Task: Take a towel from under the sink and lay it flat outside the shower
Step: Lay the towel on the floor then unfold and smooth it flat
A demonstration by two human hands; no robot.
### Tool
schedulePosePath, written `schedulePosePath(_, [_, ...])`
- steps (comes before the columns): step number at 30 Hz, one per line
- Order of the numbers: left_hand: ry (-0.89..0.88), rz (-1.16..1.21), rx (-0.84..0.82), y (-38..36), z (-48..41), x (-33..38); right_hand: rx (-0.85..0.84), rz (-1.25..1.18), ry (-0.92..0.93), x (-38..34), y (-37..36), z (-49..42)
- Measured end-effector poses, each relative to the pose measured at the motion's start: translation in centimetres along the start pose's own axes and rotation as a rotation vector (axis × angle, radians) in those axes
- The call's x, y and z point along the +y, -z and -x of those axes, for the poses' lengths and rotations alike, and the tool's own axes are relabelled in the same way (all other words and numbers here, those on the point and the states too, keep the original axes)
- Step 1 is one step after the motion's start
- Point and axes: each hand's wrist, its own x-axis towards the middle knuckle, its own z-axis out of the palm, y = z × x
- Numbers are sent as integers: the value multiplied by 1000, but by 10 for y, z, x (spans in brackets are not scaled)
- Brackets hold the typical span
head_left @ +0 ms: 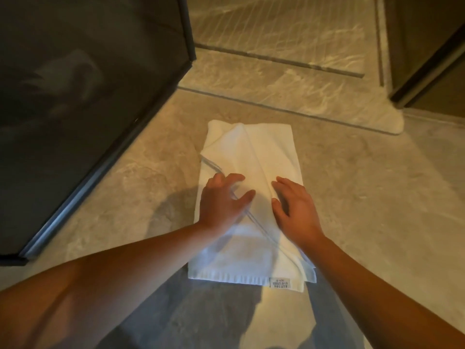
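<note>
1. I see the white towel point(249, 197) lying on the stone floor point(364, 210) at frame centre, a folded flap running diagonally across it, its label point(279, 283) at the lower edge.
2. My left hand point(221, 200) rests on the towel's left side, fingers spread apart, clamped on nothing.
3. My right hand point(294, 207) lies flat just right of the fold, fingers loosely apart.
4. A dark glass panel point(88, 96) fills the upper left.

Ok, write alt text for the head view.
Both hands, left hand and right hand, press open on a folded white towel lying on the stone floor, beside a dark glass shower door.
</note>
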Motion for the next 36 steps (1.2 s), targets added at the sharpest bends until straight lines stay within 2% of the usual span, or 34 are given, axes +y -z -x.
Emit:
schedulePosePath(5, [-75,136,-65,-19,19,22,53,10,-17,9,5,7])
schedulePosePath(8, [-62,119,-64,-22,18,21,-22,-26,19,18,10,4])
schedulePosePath(15, [-145,78,-91,-8,16,1,-113,152,90,38,16,5])
schedulePosePath(24, [-148,5,-138,28,7,-22,-87,185,-4,71,50,11])
schedulePosePath(31, [-112,39,-170,22,10,-19,0,111,30,26,13,13])
schedulePosePath(36, [-79,56,-139,20,10,-23,-47,228,96,22,-3,17])
